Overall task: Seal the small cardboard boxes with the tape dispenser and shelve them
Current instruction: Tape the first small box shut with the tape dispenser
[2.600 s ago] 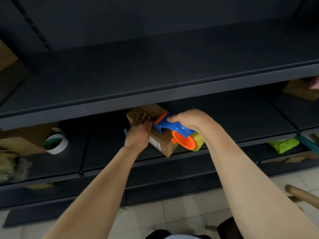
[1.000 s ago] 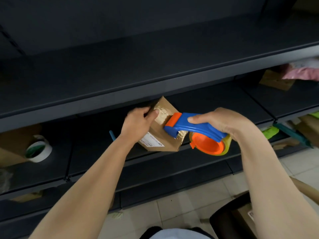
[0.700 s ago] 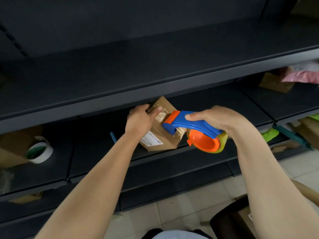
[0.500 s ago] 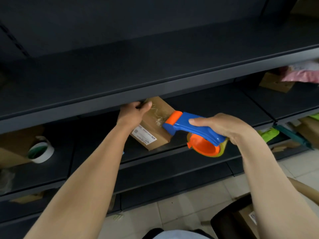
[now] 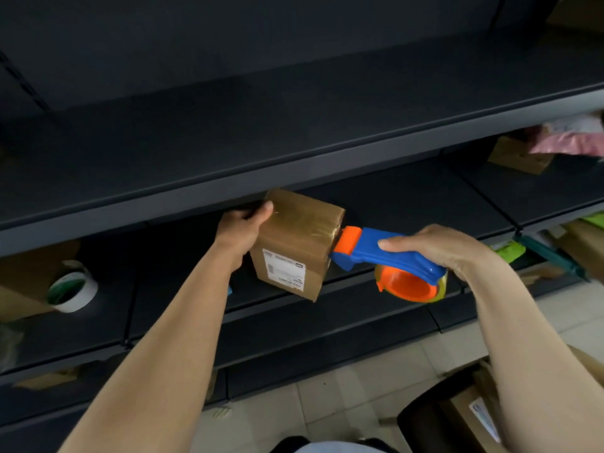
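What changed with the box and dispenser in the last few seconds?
The left hand turned the cardboard box, label now toward the camera; the tape dispenser slid from its top to its right edge. The right hand kept gripping the dispenser; the white tape roll stayed.

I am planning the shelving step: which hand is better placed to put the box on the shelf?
Probably left. The left hand grips the cardboard box, close to the shelf; the right hand holds the tape dispenser.
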`<state>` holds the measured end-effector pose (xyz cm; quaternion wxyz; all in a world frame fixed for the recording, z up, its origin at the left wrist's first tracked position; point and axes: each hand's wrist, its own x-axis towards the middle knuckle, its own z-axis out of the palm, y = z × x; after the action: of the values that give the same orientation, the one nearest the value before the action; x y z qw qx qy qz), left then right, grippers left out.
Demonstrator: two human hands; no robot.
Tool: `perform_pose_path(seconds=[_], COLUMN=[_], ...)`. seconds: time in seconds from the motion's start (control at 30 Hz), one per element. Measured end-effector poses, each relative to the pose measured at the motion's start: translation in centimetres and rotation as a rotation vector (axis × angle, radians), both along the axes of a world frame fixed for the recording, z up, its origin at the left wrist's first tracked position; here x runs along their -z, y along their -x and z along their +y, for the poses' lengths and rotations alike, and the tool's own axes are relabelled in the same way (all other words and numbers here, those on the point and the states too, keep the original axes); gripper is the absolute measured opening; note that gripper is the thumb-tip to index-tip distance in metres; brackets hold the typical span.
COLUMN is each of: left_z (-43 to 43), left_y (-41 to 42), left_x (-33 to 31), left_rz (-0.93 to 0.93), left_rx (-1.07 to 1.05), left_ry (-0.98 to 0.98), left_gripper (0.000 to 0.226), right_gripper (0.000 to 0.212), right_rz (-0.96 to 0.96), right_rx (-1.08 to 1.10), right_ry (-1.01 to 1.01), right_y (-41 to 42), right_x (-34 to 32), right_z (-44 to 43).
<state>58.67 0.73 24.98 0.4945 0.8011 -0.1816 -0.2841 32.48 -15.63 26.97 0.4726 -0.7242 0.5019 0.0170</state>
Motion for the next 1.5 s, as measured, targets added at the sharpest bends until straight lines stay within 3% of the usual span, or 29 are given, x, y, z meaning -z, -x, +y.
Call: perform_pose_path(seconds=[0.13, 0.23, 0.33, 0.4, 0.47, 0.57, 0.67, 0.8, 0.93, 1.07, 1.37, 1.5], left_z=[1.1, 0.7, 0.2, -0.2, -0.7, -0.7, -0.5, -1.4, -1.8, -1.8, -1.1, -1.4], left_y=[-1.5, -2.1, -1.0, 0.9, 2.9, 4.5, 5.3, 5.5, 5.2, 5.1, 4.9, 4.9], left_x=[0.7, 0.3, 0.0, -0.1, 0.5, 0.8, 0.6, -0.2, -0.7, -1.5, -2.3, -2.1], left_rz=[0.132, 0.063, -0.418, -0.791, -0.982, -0.954, -0.917, -0.912, -1.000, -0.947, -0.863, -0.888], left_rx=[-0.102, -0.135, -0.120, 0.006, 0.203, 0.260, 0.269, 0.286, 0.301, 0.338, 0.301, 0.332], left_ry=[0.005, 0.020, -0.222, -0.368, -0.420, -0.379, -0.316, -0.394, -0.424, -0.407, -0.334, -0.388], left_gripper=[0.039, 0.049, 0.048, 0.040, 0.042, 0.045, 0.052, 0.070, 0.048, 0.035, 0.037, 0.039], right_gripper=[0.058, 0.056, 0.059, 0.066, 0.073, 0.086, 0.083, 0.086, 0.063, 0.053, 0.053, 0.076], right_rz=[-0.027, -0.035, -0.029, -0.034, -0.037, -0.047, -0.059, -0.072, -0.080, -0.102, -0.124, -0.135], right_rx=[-0.026, -0.035, -0.063, -0.067, -0.078, -0.094, -0.091, -0.084, -0.086, -0.097, -0.134, -0.099], right_ry=[-0.013, -0.059, -0.086, -0.110, -0.129, -0.150, -0.157, -0.156, -0.121, -0.081, -0.066, -0.113], right_y=[-3.0, -4.4, -4.8, -4.8, -4.6, -4.5, -4.6, -4.8, -4.6, -4.3, -4.9, -3.0], right_x=[0.0, -0.1, 0.2, 0.4, 0.6, 0.9, 1.2, 1.3, 1.5, 1.0, -0.1, 1.2], right_z=[0.1, 0.0, -0.2, -0.2, -0.2, -0.4, -0.4, -0.3, -0.1, 0.0, 0.2, -0.1])
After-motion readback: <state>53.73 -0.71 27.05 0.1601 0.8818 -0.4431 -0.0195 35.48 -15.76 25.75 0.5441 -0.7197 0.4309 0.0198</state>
